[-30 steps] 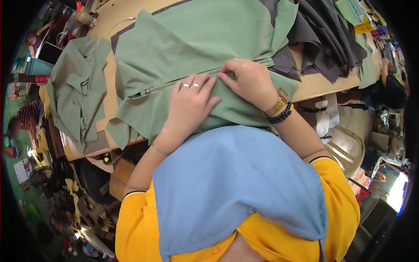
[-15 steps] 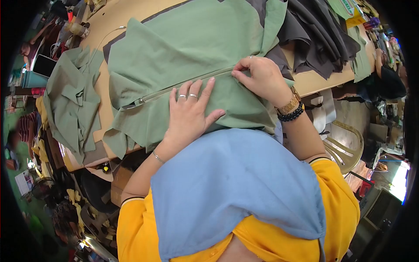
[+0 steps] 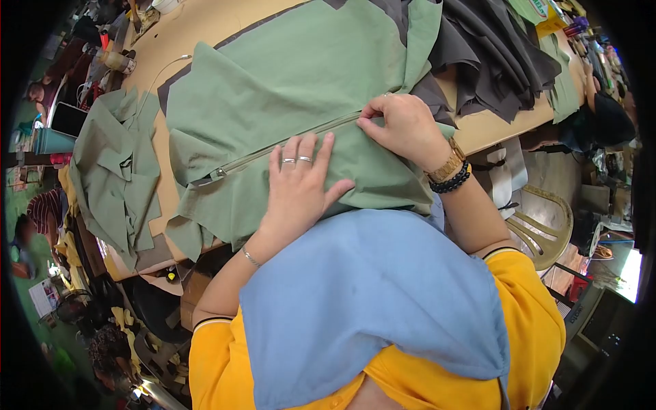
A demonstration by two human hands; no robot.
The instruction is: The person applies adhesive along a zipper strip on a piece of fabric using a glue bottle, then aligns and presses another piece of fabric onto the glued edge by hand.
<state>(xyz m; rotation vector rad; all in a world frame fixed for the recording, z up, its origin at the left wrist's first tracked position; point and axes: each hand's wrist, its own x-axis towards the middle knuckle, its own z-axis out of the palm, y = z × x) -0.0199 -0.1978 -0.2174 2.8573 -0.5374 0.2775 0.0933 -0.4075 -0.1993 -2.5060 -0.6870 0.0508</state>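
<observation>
A large piece of green fabric [image 3: 301, 68] is spread over the table, with a long zipper [image 3: 287, 145] running diagonally across it. The zipper's slider [image 3: 220, 172] sits near its left end. Flat on the fabric just below the zipper lies my left hand [image 3: 301, 178], fingers apart and holding nothing. My right hand [image 3: 400, 126] pinches the zipper edge of the fabric near the right end, thumb and fingertips pressed together.
Crumpled green fabric [image 3: 116, 178] hangs over the table's left edge. Dark grey fabric pieces [image 3: 495, 61] are heaped at the right. A phone [image 3: 68, 119] and a jar [image 3: 117, 61] are at the far left. A chair [image 3: 543, 232] stands at the right, and people are in the background.
My view has shifted slightly. Both hands keep nearly the same places on the fabric, the left flat and the right still pinching near the zipper's right end.
</observation>
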